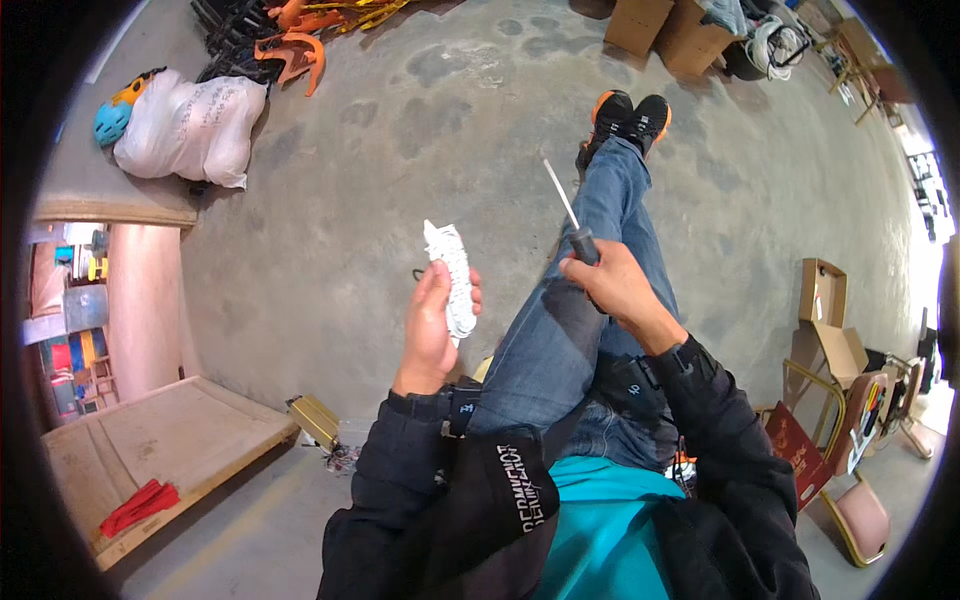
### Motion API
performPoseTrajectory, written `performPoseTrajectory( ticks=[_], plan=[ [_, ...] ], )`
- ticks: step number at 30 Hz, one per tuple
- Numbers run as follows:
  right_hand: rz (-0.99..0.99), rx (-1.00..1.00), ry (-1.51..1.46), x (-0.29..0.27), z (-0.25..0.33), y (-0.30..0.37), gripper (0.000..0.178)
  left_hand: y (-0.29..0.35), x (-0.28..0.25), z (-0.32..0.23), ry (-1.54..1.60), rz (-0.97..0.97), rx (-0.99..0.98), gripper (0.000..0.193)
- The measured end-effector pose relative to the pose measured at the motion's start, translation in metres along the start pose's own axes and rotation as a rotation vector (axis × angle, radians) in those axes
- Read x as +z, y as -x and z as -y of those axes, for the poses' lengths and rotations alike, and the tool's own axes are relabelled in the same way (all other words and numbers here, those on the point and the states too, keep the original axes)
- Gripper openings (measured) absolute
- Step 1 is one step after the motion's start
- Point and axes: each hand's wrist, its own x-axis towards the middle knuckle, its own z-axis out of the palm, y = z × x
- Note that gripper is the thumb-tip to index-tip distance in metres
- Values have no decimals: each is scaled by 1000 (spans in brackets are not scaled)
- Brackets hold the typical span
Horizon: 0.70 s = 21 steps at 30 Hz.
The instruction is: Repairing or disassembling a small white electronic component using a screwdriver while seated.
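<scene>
A white coiled bundle of cord (455, 275) stands upright in my left hand (428, 325), its fingers and thumb closed round it. The bundle tapers to a point at the top. My right hand (628, 295) grips a screwdriver (584, 245) by its dark handle, with the long pale shaft pointing up and to the left. It is held above my jeans (545, 335), to the right of the cord and apart from it. My legs stretch out over the grey floor (370, 190), crossed at the shoes (628, 120).
At left are a wooden-edged table (210, 410) with a red cloth (138, 508) and a gold metal box (315, 422) with wires. Far left holds a white sack (190, 130) and blue helmet (112, 123). Cardboard boxes (690, 40) stand far right; a folding chair (862, 520) is near right.
</scene>
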Motion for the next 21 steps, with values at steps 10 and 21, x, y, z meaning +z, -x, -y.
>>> performPoseTrajectory(
  ticks=[10,21],
  plan=[
    [34,3,254,25,-1,-41,30,0,-20,-2,102,-141,2,43],
    [36,38,230,14,-12,-51,31,-4,-19,0,168,-116,5,45]
  ],
)
